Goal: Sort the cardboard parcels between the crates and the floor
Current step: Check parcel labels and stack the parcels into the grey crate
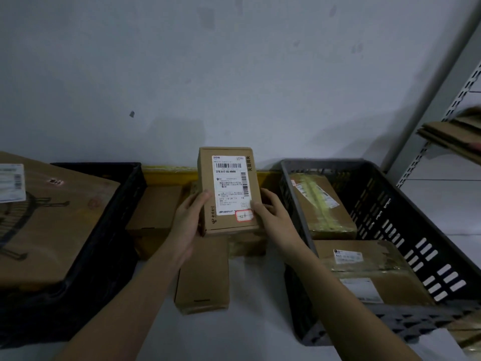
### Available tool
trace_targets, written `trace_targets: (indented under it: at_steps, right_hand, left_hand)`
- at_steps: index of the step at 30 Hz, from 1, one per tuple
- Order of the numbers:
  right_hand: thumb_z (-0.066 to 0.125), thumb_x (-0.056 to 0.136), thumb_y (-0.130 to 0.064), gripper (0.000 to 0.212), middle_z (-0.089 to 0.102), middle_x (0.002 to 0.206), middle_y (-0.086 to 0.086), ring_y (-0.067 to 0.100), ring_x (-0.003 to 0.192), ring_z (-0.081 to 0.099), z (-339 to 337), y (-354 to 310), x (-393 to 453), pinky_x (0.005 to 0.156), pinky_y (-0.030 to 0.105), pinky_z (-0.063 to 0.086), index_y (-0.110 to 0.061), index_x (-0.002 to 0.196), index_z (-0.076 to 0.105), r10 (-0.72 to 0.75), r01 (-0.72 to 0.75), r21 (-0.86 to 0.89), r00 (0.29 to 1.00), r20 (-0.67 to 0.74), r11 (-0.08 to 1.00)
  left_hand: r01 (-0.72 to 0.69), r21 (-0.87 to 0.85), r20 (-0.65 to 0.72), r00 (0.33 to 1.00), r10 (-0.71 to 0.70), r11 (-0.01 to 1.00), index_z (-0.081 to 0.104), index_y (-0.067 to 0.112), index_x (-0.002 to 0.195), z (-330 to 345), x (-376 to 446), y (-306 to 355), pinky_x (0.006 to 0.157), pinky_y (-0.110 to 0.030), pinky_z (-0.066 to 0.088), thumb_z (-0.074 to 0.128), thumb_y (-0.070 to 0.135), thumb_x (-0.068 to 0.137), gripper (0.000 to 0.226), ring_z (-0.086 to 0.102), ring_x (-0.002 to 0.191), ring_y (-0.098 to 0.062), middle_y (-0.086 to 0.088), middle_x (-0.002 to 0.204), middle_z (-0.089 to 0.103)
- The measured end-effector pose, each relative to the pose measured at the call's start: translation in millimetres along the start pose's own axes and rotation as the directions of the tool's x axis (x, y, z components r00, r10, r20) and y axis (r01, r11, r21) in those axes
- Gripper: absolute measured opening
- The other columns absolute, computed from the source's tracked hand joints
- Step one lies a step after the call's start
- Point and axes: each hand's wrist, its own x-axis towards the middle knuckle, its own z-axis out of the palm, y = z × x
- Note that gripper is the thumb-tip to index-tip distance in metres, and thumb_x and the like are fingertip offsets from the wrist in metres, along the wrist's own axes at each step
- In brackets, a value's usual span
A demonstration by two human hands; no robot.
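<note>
I hold a small cardboard parcel (228, 188) with a white shipping label upright in front of me, label facing me. My left hand (189, 222) grips its left edge and my right hand (270, 212) grips its lower right corner. It hangs above the floor between a black crate (114, 230) on the left, filled by one large cardboard parcel (49, 225), and a grey slotted crate (406, 220) on the right. The grey crate holds two taped parcels, one at the back (322, 207) and one at the front (369, 272).
Several plain cardboard parcels lie on the floor between the crates, one long one (203, 277) nearest me and another (156, 212) behind it. A yellow box (166, 175) stands against the grey wall. A metal shelf rack (442, 105) with flattened cardboard (453, 136) rises at right.
</note>
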Motion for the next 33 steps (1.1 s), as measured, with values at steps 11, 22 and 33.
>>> trace_targets:
  at_steps: [11, 22, 33]
  right_hand:
    - [0.053, 0.1, -0.041, 0.047, 0.065, 0.123, -0.003, 0.012, 0.103, 0.068, 3.0, -5.7, 3.4, 0.072, 0.029, 0.061, -0.029, 0.144, 0.041, -0.067, 0.067, -0.098, 0.998, -0.002, 0.993]
    - [0.063, 0.08, -0.07, 0.092, 0.015, 0.16, 0.003, 0.027, 0.146, 0.017, 5.7, -14.5, -5.1, 0.114, 0.049, 0.033, -0.038, 0.154, 0.019, -0.27, 0.092, -0.701, 0.952, -0.147, 0.708]
    - [0.063, 0.072, -0.074, 0.089, 0.012, 0.163, 0.006, 0.031, 0.147, 0.013, -110.1, -2.0, -0.2, 0.116, 0.049, 0.029, -0.034, 0.145, 0.029, -0.39, 0.04, -0.826, 0.894, -0.222, 0.562]
  left_hand:
    - [0.04, 0.133, 0.153, 0.986, -0.06, 0.99, 0.061, 0.037, 0.12, -28.1, 4.7, 14.0, 0.073, -0.038, 0.057, 0.059, 0.039, 0.095, 0.026, 0.073, 0.099, -0.02, 0.002, 0.107, 0.076]
    - [0.029, 0.096, 0.092, 0.995, -0.038, 0.995, 0.05, 0.03, 0.137, 20.4, 24.7, 9.8, 0.081, -0.056, 0.059, 0.068, 0.038, 0.09, 0.051, 0.072, 0.1, -0.03, -0.004, 0.119, 0.07]
    - [-0.024, 0.19, 0.161, 0.987, -0.007, 0.981, 0.039, 0.033, 0.139, 151.3, 35.1, 3.2, 0.086, -0.047, 0.059, 0.071, 0.034, 0.089, 0.06, 0.068, 0.105, -0.024, -0.001, 0.122, 0.063]
